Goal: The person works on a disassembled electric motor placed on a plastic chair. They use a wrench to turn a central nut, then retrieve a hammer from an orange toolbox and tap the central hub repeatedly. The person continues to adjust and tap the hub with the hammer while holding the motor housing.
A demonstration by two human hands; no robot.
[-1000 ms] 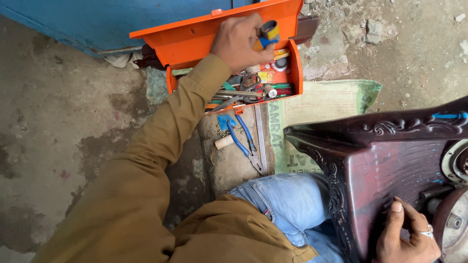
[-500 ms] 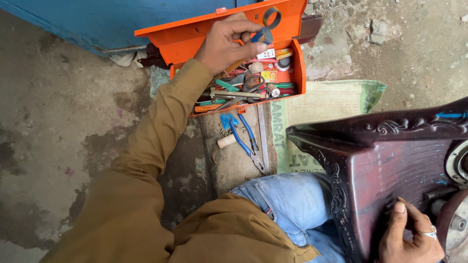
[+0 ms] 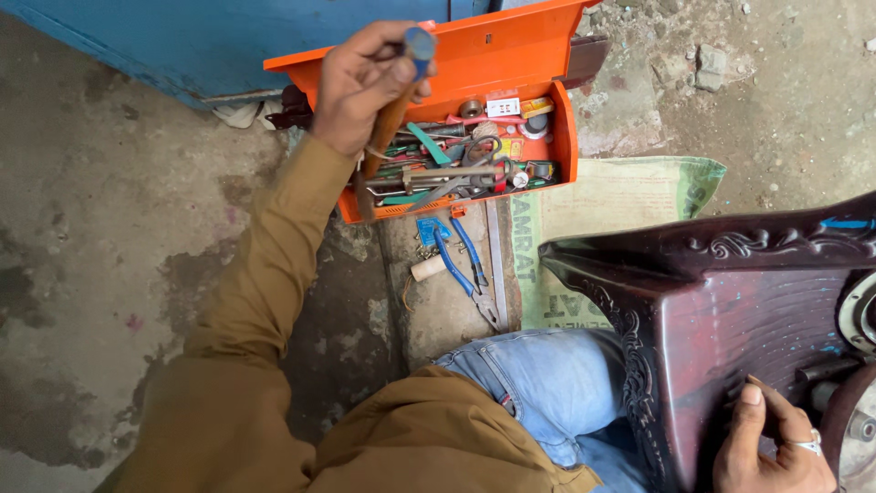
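Head view: your left hand point(image 3: 370, 87) was raised over the left end of the open orange toolbox point(image 3: 547, 137), fingers clenched around a wooden-handled tool point(image 3: 388, 123). The handle ran down from your fist to a metal end near the box's front-left corner; a blue cap showed at the top, by your thumb. What kind of tool it was I couldn't tell, the working end was lost among the clutter. The box was packed with mixed hand tools, lid standing open toward the blue wall point(image 3: 182, 36).

Blue-handled pliers point(image 3: 461, 269) lay on the concrete floor point(image 3: 82, 274) just in front of the box's front edge, with a small wooden peg point(image 3: 427, 267) just beside them on the left. A printed sack point(image 3: 620, 201) lay spread on the floor to the right of the pliers.

Your right hand point(image 3: 771, 452) rested flat on the dark carved wooden piece point(image 3: 730, 301) at its lower edge, fingers released, gripping nothing, ring visible. Your jeans-covered knee point(image 3: 547, 383) was touching the piece's left side.
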